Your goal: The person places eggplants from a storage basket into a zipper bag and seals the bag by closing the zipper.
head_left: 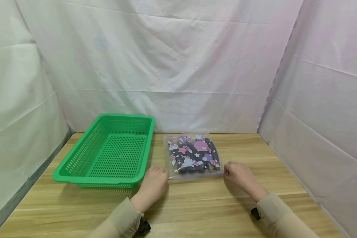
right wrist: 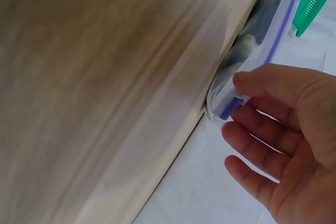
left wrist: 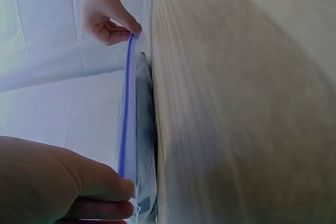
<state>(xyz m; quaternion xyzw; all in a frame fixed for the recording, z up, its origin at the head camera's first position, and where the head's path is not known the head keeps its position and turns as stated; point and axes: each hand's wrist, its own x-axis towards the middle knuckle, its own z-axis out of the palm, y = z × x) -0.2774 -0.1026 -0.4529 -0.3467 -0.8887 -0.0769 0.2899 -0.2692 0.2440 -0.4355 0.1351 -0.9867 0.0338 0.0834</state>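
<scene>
A clear zip bag (head_left: 172, 172) with a purple seal strip lies on the table, its sealed edge facing the person. Inside is a dark folded cloth item (head_left: 193, 153) printed with pink, white and purple cartoon figures and stars; its exact kind is hidden by the folds. The left hand (head_left: 154, 181) pinches the bag's near left corner between thumb and fingers. At the near right corner, the right hand (head_left: 239, 175) pinches the end of the purple strip (right wrist: 281, 30), thumb on one side and index finger on the other. The right wrist view shows its other fingers loosely bent.
A green perforated plastic basket (head_left: 145, 158) stands on the left of the wooden table (head_left: 196, 205), close beside the left hand. White cloth (head_left: 178, 66) hangs behind the table and along both sides.
</scene>
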